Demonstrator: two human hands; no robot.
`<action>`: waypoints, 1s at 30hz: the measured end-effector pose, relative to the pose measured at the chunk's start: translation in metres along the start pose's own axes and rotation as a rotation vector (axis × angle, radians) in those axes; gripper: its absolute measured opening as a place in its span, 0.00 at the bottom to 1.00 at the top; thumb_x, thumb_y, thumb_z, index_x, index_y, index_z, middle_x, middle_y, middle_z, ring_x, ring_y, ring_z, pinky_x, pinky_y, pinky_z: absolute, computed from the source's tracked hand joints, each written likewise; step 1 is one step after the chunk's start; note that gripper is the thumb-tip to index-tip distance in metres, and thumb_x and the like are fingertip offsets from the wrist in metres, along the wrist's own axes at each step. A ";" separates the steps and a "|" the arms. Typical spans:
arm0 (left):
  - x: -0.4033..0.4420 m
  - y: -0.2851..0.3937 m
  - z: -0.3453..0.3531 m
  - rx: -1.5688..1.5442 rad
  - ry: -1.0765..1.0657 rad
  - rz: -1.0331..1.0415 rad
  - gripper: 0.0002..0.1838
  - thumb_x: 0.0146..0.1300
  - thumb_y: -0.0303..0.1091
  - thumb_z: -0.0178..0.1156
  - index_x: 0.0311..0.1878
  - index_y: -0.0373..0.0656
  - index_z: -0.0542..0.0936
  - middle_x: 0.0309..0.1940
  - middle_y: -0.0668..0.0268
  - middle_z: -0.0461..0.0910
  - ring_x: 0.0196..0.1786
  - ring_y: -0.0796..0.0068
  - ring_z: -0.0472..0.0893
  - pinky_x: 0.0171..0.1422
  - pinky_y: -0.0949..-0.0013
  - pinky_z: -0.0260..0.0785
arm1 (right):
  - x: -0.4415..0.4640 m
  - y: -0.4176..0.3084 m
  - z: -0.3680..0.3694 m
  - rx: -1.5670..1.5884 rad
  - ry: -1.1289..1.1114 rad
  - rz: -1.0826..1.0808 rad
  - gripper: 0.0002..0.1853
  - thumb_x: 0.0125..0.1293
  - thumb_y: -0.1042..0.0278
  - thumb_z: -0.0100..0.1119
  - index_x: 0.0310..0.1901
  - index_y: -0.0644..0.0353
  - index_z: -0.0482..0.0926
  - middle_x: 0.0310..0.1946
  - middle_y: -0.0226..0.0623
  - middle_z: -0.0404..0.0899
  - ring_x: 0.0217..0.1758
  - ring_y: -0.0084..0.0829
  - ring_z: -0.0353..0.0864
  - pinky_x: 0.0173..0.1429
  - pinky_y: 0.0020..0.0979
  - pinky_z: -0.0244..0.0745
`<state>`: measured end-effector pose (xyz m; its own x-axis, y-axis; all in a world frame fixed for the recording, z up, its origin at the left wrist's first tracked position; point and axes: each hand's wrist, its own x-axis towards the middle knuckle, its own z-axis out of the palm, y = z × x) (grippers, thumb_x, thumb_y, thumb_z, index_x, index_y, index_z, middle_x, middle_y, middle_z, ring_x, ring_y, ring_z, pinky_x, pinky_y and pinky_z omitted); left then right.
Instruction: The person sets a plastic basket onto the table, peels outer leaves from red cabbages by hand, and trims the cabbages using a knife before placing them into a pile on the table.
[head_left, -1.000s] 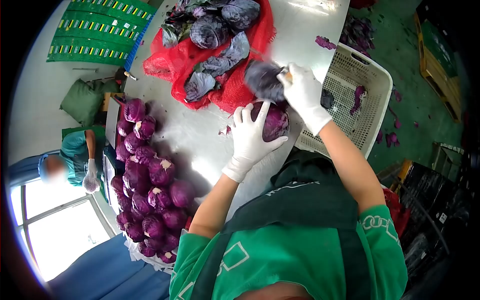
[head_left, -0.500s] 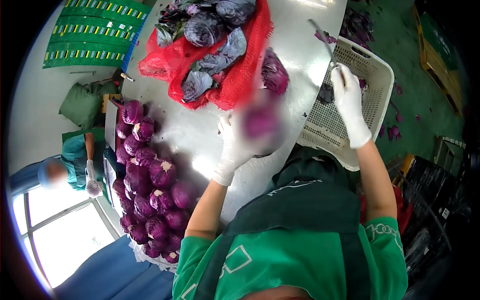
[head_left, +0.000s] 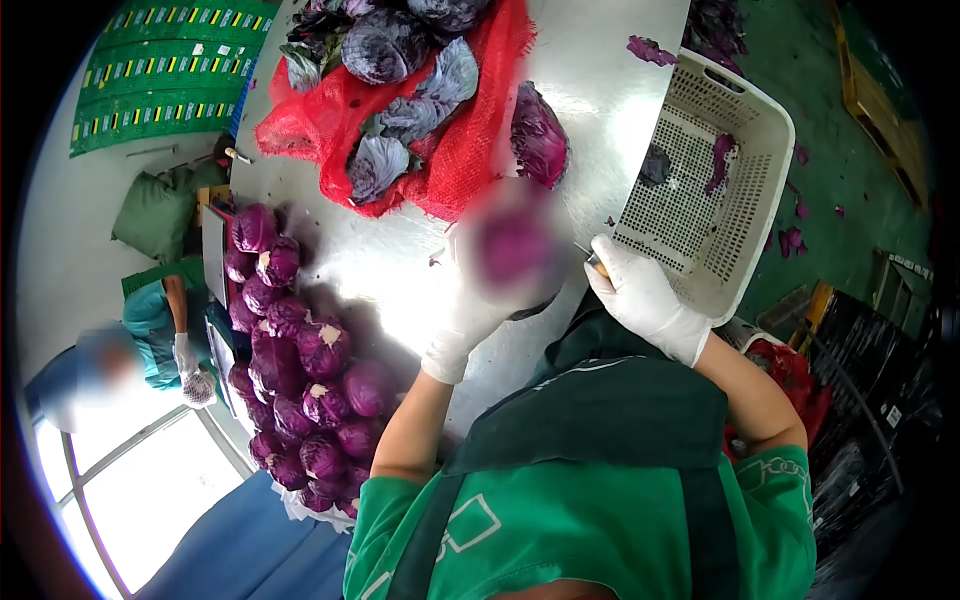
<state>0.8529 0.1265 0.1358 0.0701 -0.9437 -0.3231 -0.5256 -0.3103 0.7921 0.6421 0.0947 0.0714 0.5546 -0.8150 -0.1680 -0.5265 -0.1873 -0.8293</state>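
Observation:
My left hand [head_left: 468, 310], in a white glove, holds a purple cabbage [head_left: 515, 245] on the metal table; a blur covers much of the cabbage. My right hand [head_left: 645, 300], gloved too, is closed round the handle of a knife [head_left: 594, 261] at the cabbage's right side. Most of the blade cannot be made out. Beyond the held cabbage lies another purple cabbage [head_left: 540, 137]. It rests against a red mesh sack [head_left: 475, 150] with dull bluish cabbages [head_left: 385, 47] and loose outer leaves on it.
A pile of purple cabbages [head_left: 290, 350] stands on the left. To the right is a white perforated crate [head_left: 770, 170] with a few leaf scraps inside. More scraps [head_left: 792, 241] lie on the green floor. At far left, a person [head_left: 150, 335] wears a white glove.
My right hand has come down and left from above the crate, bringing the knife beside the cabbage. My left hand still holds the cabbage. The view has shifted slightly.

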 end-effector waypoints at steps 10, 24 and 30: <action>0.007 -0.019 0.008 -0.005 0.225 0.302 0.30 0.47 0.35 0.76 0.54 0.40 0.76 0.47 0.60 0.79 0.48 0.63 0.80 0.53 0.61 0.72 | 0.001 -0.009 0.001 -0.286 -0.185 -0.121 0.07 0.71 0.70 0.44 0.43 0.65 0.67 0.26 0.47 0.78 0.30 0.48 0.81 0.34 0.45 0.77; 0.012 -0.042 0.012 0.374 0.211 0.324 0.42 0.46 0.47 0.74 0.62 0.37 0.68 0.57 0.50 0.70 0.59 0.45 0.69 0.64 0.49 0.63 | 0.035 -0.010 -0.016 -0.523 -0.520 -0.029 0.07 0.66 0.77 0.44 0.43 0.68 0.63 0.29 0.54 0.80 0.31 0.49 0.85 0.33 0.43 0.81; 0.012 -0.048 0.018 0.232 0.301 0.304 0.45 0.45 0.45 0.74 0.65 0.36 0.65 0.58 0.50 0.70 0.61 0.44 0.69 0.66 0.48 0.63 | 0.069 0.000 0.011 -0.506 -0.603 0.161 0.11 0.64 0.79 0.45 0.47 0.71 0.63 0.34 0.60 0.81 0.39 0.56 0.84 0.44 0.47 0.80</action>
<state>0.8637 0.1322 0.0843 0.1081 -0.9894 0.0965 -0.7333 -0.0138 0.6798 0.6878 0.0448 0.0541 0.6237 -0.4439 -0.6434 -0.7775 -0.4366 -0.4526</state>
